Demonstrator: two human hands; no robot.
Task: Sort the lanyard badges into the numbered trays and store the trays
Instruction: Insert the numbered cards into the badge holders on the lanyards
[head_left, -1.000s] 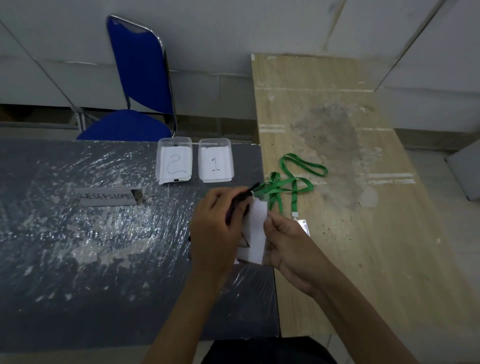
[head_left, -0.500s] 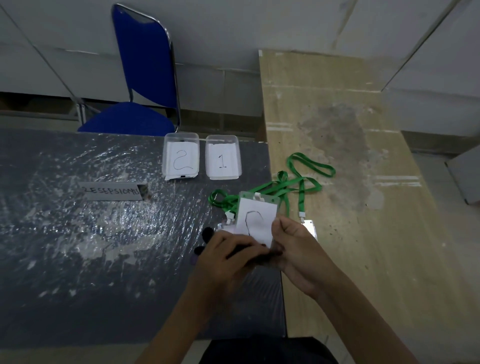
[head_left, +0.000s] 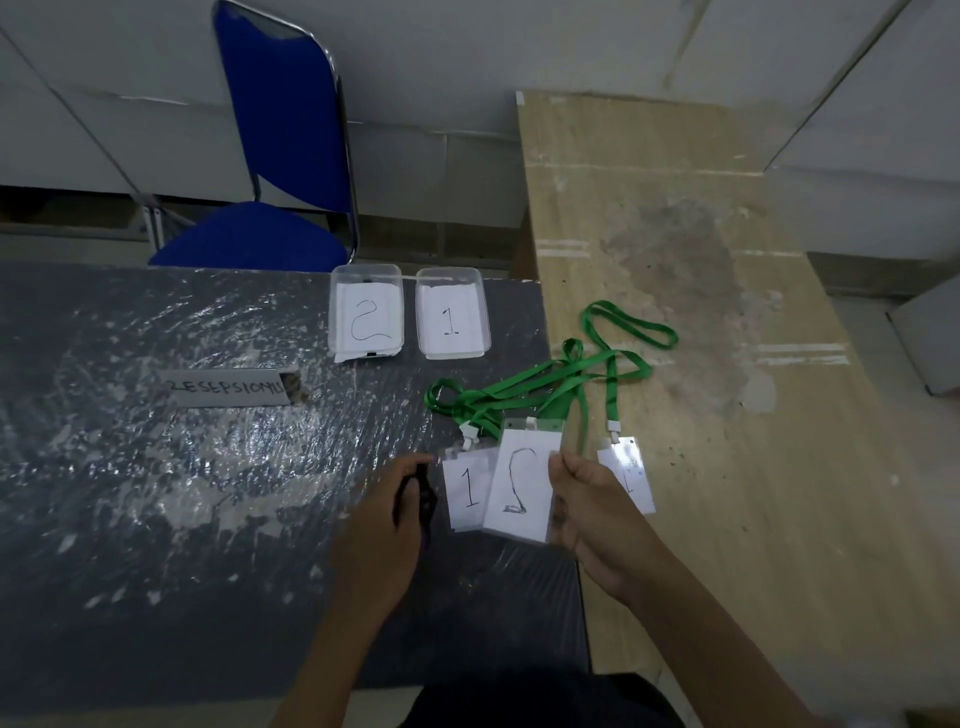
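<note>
Our dark plastic-wrapped table (head_left: 156, 467) butts against a bare wooden table (head_left: 727, 467) on the right; the wide stretch left of the hands holds only a paper sign (head_left: 228, 387), and trays "2" (head_left: 367, 310) and "1" (head_left: 452, 313) sit side by side at the far edge before a blue chair (head_left: 280, 156). Our right hand (head_left: 592, 512) pinches the clear-sleeved badge marked "2" (head_left: 522, 488) by its right edge, overlapping a "1" badge (head_left: 467, 486), another "1" badge (head_left: 631, 475) beside it, tangled green lanyards (head_left: 545, 382) trailing across the seam. Our left hand (head_left: 387, 525) is curled around a dark marker (head_left: 422, 493).
</note>
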